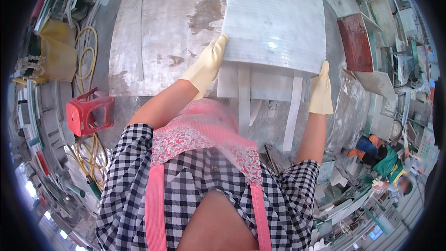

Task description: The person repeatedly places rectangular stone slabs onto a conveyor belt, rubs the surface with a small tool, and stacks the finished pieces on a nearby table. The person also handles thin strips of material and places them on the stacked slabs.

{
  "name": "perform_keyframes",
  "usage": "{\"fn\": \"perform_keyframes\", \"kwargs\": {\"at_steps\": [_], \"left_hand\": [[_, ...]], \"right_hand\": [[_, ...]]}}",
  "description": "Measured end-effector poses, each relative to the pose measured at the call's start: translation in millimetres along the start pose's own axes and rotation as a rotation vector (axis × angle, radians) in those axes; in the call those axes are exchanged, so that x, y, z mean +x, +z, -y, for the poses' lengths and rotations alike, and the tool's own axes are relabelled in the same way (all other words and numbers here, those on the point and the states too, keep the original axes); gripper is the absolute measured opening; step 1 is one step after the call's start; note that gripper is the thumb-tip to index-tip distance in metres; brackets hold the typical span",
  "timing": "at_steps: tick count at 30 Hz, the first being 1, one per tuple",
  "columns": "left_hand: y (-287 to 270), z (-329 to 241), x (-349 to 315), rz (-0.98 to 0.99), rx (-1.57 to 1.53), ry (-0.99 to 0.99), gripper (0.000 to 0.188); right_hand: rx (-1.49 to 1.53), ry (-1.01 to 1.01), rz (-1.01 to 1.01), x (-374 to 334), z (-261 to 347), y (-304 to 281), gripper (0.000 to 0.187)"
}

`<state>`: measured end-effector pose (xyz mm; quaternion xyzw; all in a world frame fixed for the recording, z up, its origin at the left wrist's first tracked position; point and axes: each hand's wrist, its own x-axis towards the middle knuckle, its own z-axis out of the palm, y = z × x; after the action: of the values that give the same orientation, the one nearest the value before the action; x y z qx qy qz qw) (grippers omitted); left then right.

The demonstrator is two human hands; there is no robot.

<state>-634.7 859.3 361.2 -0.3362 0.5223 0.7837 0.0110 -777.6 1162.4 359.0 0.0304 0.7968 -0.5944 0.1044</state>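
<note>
1. With my right hand (322, 90) and left hand (210, 66) at its sides, I am, I judge, steadying or lining up a white panel (274, 18); the next move seems to call for even pressure on both edges.
2. The right hand, in a cream glove, is touching the panel's near right corner, fingers close together and pointing away from me; I cannot tell whether they are curling underneath.
3. The left hand, gloved alike, is lying along the left edge beside the near left corner, fingers also together; its grip underneath is staying hidden.
4. Below the panel's near edge, pale straps (293, 111) are hanging in front of a pale board (269, 83).
5. The panel is stretching away from me, past the top of my view.
6. To its left, a brown-stained surface (158, 32) is spreading out; I cannot tell whether it is bearing the panel.
7. Off the surface's near left corner, a red stool (90, 114) is standing.
</note>
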Motion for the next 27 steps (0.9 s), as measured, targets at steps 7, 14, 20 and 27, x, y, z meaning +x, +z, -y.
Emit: {"fn": "perform_keyframes", "kwargs": {"at_steps": [7,14,20,27], "left_hand": [[-25,17,10,0.225,0.176,0.318,0.065],[-84,38,17,-0.029,-0.218,0.081,0.065],[-106,54,8,-0.090,-0.078,0.108,0.068],[-23,46,10,0.012,0.190,0.089,0.069]], "right_hand": [[-0.095,0.008,0.005,0,-2,-5,0.075],[-0.343,0.285,-0.033,2,2,-18,0.070],[-0.131,0.171,-0.017,3,-2,-8,0.078],[-0.083,0.090,0.004,-6,-9,-8,0.078]]}}
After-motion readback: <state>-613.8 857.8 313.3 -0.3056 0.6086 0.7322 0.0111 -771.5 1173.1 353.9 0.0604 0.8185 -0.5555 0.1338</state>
